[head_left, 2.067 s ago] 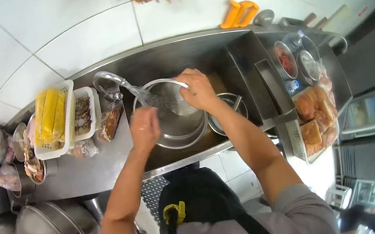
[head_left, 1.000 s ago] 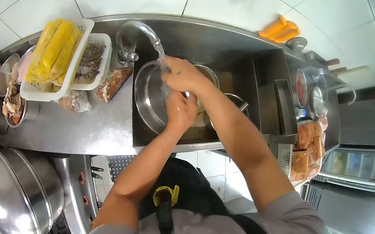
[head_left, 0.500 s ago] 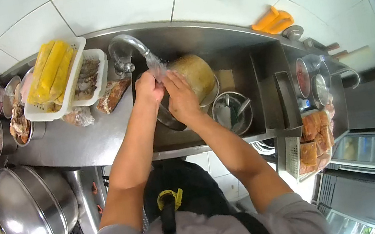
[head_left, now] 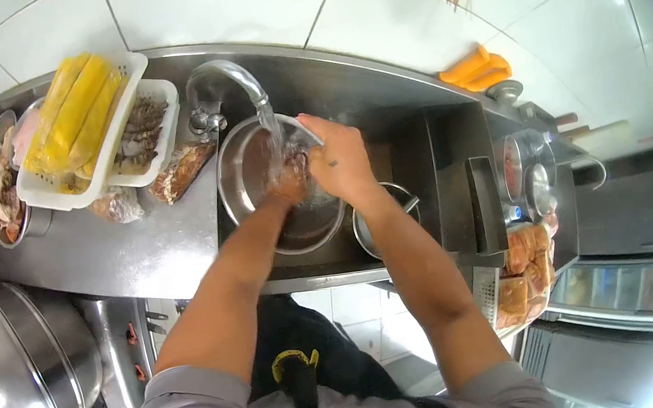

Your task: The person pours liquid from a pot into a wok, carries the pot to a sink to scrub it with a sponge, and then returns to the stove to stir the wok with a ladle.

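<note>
Water (head_left: 271,131) poured from a curved, chromed tap (head_left: 229,71) into a wide steel pot (head_left: 236,167) that sat in the sink (head_left: 389,145), near its left edge. The right hand (head_left: 341,162) had its fingers closed over the right side of the pot's rim. The left hand (head_left: 290,184) was down inside under the stream; splash and blur hid its fingers, so their spread, or any hold, could not be told. A firm rim grip seemed wise, since smooth wet metal would likely slide, and even pressure would probably suit the curved inner wall best. The pot was round and thin-rimmed, with a shiny interior. A smaller metal bowl (head_left: 366,236) stood just beside it, toward the sink's front edge. Along the metal surface (head_left: 146,244), near its back edge, a perforated white basket (head_left: 49,192) carried glossy yellow bundles (head_left: 73,113), and a rough, brown chunk (head_left: 183,171) lay by the sink.
</note>
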Motion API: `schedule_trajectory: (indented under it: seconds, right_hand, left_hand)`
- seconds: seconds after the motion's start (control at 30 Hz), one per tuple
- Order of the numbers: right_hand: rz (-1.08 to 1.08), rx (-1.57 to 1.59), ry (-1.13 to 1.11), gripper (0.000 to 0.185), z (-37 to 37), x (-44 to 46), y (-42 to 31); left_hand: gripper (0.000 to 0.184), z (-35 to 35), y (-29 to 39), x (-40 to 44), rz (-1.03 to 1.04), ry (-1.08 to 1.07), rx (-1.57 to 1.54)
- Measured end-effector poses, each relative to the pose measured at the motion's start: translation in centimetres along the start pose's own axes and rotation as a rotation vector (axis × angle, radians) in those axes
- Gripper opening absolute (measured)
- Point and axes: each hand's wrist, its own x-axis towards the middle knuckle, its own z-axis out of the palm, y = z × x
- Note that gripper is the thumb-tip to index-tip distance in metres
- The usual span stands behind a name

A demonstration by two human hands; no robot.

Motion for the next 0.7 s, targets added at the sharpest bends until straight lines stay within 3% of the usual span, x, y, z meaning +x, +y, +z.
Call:
schedule_trajectory:
  seconds: [0.03,0.1,0.17,0.27,0.33,0.47,0.53,0.67,0.7]
  right_hand:
    - [0.01,-0.006,-0.014,0.044,-0.1,-0.1,0.3]
    - [0.025,0.001,-0.026,0.045,0.5,-0.2,1.0]
    - [0.171,-0.001,-0.075,0.044,0.2,-0.1,0.9]
    - [0.392,0.023,-0.102,0.045,0.0,0.3,0.5]
    - [0.478,0.066,-0.11,0.046,-0.6,0.7,-0.5]
    - [0.365,0.042,-0.061,0.046,-0.5,0.3,0.9]
    - [0.414,0.026,-0.044,0.046,-1.3,-0.2,0.1]
    - [0.374,-0.038,0.003,0.046,-2.0,-0.8,1.1]
    - [0.363,-0.032,0.019,0.046,-2.7,-0.8,0.8]
  left_hand:
    - [0.052,0.4,2.0,-0.3,-0.162,-0.069,-0.041]
    - [0.047,-1.9,8.4,0.2,-0.631,-0.192,-0.712]
    - [0.04,-5.3,10.8,1.3,-0.935,-0.111,-1.44]
    - [0.032,-16.9,13.6,2.5,-1.042,-0.066,-1.896]
    - [0.029,-23.2,11.5,1.8,-0.902,-0.022,-1.824]
    - [0.018,-27.4,7.0,-1.5,-1.137,0.534,-1.663]
    - [0.022,-26.9,2.8,-2.3,-1.044,0.571,-1.485]
    - [0.041,-28.8,2.1,2.3,-1.07,0.724,-1.486]
    - [0.064,-29.6,2.8,3.2,-0.957,0.686,-1.452]
